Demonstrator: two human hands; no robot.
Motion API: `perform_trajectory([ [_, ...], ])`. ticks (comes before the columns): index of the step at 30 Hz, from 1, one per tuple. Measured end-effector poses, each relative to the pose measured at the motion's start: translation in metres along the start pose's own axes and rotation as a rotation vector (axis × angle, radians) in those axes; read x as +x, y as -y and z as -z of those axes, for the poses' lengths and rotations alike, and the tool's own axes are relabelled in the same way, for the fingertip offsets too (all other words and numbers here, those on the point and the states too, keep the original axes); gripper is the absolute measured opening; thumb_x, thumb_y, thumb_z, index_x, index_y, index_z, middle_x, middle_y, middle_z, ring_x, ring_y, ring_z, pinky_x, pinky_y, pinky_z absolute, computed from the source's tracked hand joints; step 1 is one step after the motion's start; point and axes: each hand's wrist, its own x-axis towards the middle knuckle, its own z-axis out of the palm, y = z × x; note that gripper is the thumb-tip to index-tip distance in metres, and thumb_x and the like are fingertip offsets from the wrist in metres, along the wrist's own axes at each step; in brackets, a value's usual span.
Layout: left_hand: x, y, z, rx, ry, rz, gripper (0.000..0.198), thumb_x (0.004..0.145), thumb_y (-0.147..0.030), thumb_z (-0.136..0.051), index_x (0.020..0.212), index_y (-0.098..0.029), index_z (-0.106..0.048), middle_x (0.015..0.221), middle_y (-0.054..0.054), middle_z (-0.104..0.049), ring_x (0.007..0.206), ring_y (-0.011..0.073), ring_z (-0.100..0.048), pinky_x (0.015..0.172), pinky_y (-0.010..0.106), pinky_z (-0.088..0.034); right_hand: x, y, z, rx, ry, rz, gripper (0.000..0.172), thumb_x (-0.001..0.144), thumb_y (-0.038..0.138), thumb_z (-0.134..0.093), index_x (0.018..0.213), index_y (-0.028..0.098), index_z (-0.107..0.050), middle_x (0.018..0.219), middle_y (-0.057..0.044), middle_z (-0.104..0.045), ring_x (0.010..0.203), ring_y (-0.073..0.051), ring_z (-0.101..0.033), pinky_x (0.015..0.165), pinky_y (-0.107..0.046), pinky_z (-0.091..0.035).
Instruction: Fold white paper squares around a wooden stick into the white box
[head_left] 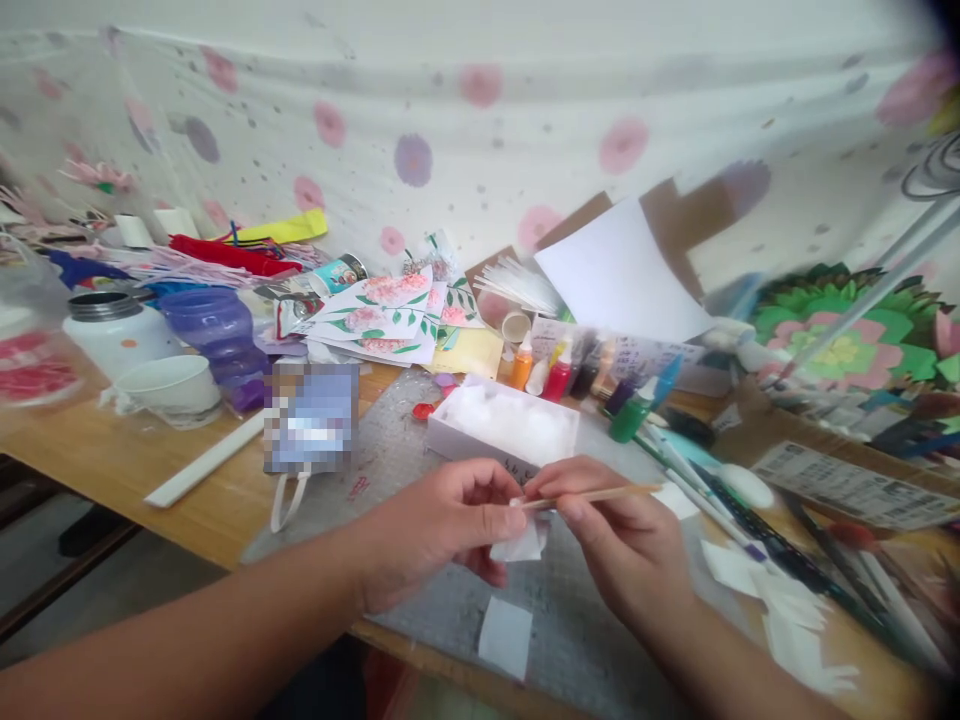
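Between thumb and fingers, my left hand (465, 525) pinches a small piece of white paper (521, 542), which hangs below the fingertips. My right hand (619, 530) is closed on a thin wooden stick (611, 493), whose left tip lies against the paper at my left thumb. Both hands meet just in front of a white box (450, 428) filled with fluffy white material (517, 415). On the grey cutting mat (420, 620) below lies another white paper square (506, 637). My fingers partly hide the box's front.
Small paint bottles (557, 375) stand behind the box. Brushes and pens (720, 500) lie at the right beside a cardboard box (832, 470). Leftward are a white cup (166, 385), a purple jar (214, 335) and a white strip (206, 462). Flower paintings (386, 315) lie at the back.
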Motion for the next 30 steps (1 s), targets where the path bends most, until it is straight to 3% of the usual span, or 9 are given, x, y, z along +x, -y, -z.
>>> perform_trajectory([
  [4, 0.005, 0.004, 0.003, 0.119, -0.038, -0.033, 0.023, 0.074, -0.028, -0.071, 0.076, -0.014, -0.053, 0.066, -0.006, -0.048, 0.059, 0.0063, -0.043, 0.055, 0.018, -0.035, 0.005, -0.012, 0.013, -0.046, -0.092, 0.032, 0.022, 0.094, 0.013, -0.056, 0.098, 0.027, -0.072, 0.089, 0.000, -0.074, 0.088, -0.015, -0.069, 0.083, -0.032, -0.056],
  [7, 0.006, 0.002, 0.007, 0.184, -0.075, -0.058, 0.022, 0.077, -0.029, -0.067, 0.074, -0.015, -0.051, 0.064, -0.007, -0.047, 0.057, 0.0057, -0.040, 0.052, 0.017, -0.032, 0.013, -0.025, 0.032, -0.258, -0.223, 0.103, 0.021, 0.092, 0.010, -0.057, 0.093, 0.024, -0.071, 0.091, -0.002, -0.074, 0.090, -0.016, -0.069, 0.084, -0.034, -0.055],
  [12, 0.005, -0.003, 0.011, 0.270, -0.122, -0.051, 0.020, 0.081, -0.036, -0.060, 0.079, -0.019, -0.049, 0.069, -0.006, -0.048, 0.061, 0.0114, -0.047, 0.054, 0.025, -0.046, 0.021, -0.035, 0.049, -0.438, -0.051, 0.125, 0.014, 0.088, 0.011, -0.062, 0.085, 0.022, -0.070, 0.092, -0.005, -0.075, 0.096, -0.019, -0.070, 0.088, -0.038, -0.055],
  [17, 0.010, -0.002, 0.016, 0.541, -0.188, -0.129, 0.016, 0.084, -0.033, -0.053, 0.077, -0.019, -0.050, 0.063, -0.007, -0.045, 0.057, 0.0110, -0.042, 0.051, 0.023, -0.035, 0.018, -0.040, 0.049, -0.579, 0.099, 0.157, 0.011, 0.087, 0.011, -0.063, 0.087, 0.021, -0.069, 0.097, -0.008, -0.077, 0.098, -0.021, -0.072, 0.106, -0.050, -0.046],
  [22, 0.016, -0.001, 0.019, 0.808, -0.245, -0.144, 0.012, 0.084, -0.029, -0.053, 0.076, -0.019, -0.053, 0.065, -0.005, -0.052, 0.061, 0.0134, -0.047, 0.056, 0.026, -0.034, 0.019, -0.044, 0.049, -0.615, 0.105, 0.187, 0.012, 0.089, 0.012, -0.060, 0.089, 0.022, -0.067, 0.090, -0.005, -0.077, 0.089, -0.019, -0.074, 0.100, -0.046, -0.053],
  [27, 0.015, -0.002, 0.019, 1.046, -0.264, -0.215, 0.012, 0.081, -0.027, -0.059, 0.091, -0.020, -0.063, 0.098, 0.001, -0.063, 0.079, 0.0180, -0.058, 0.075, 0.033, -0.042, 0.021, -0.041, 0.047, -0.609, 0.070, 0.184, 0.013, 0.090, 0.012, -0.060, 0.091, 0.023, -0.068, 0.088, -0.005, -0.077, 0.087, -0.020, -0.074, 0.094, -0.045, -0.056],
  [30, 0.014, -0.001, 0.019, 1.096, -0.317, -0.302, 0.019, 0.082, -0.024, -0.058, 0.099, -0.021, -0.064, 0.102, 0.003, -0.063, 0.083, 0.0192, -0.058, 0.078, 0.034, -0.043, 0.022, -0.038, 0.046, -0.594, 0.064, 0.179, 0.013, 0.090, 0.013, -0.059, 0.088, 0.022, -0.068, 0.086, -0.005, -0.077, 0.086, -0.020, -0.074, 0.092, -0.044, -0.058],
])
